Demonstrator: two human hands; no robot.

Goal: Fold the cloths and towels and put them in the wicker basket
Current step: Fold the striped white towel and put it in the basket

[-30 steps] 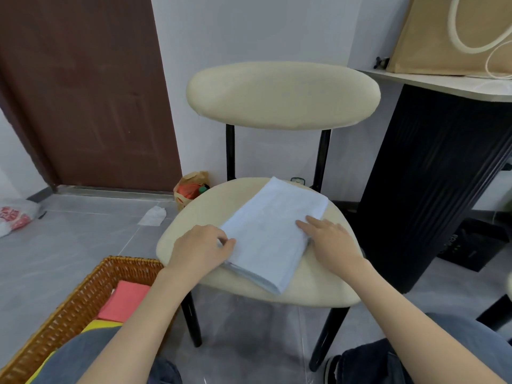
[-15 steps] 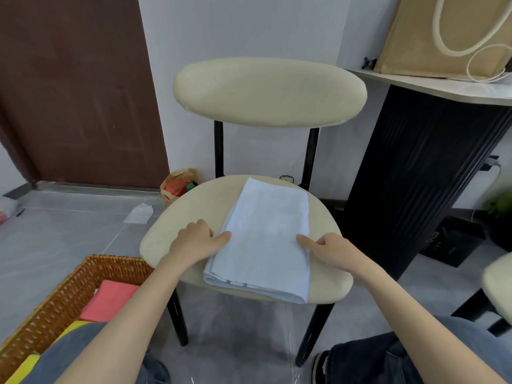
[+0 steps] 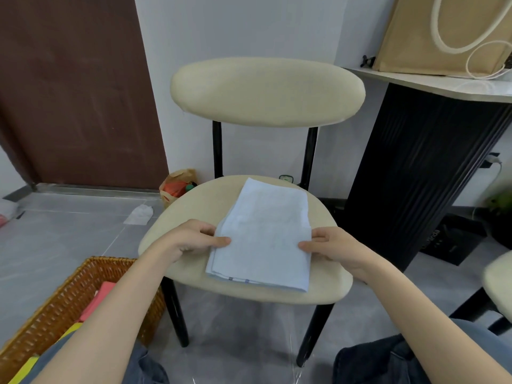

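**Two hands grip the light blue towel [image 3: 266,234]**

From my remote seat I see the left hand [image 3: 191,241] with its thumb on top of the towel's left edge and the fingers curled beside it, so it pinches this edge. The right hand [image 3: 336,245] pinches the right edge in the same way, thumb on top. The towel lies folded and flat on the seat of the cream chair [image 3: 191,206], its near edge close to the front of the seat. At lower left on the floor stands the wicker basket [image 3: 55,306], well apart from the towel. Inside it I see a pink cloth [image 3: 95,300] and a yellow cloth [image 3: 69,329]. Behind the chair a small paper bag [image 3: 177,184] stands by the wall. A tan tote bag [image 3: 443,31] stands on the white tabletop [image 3: 415,81] at upper right.
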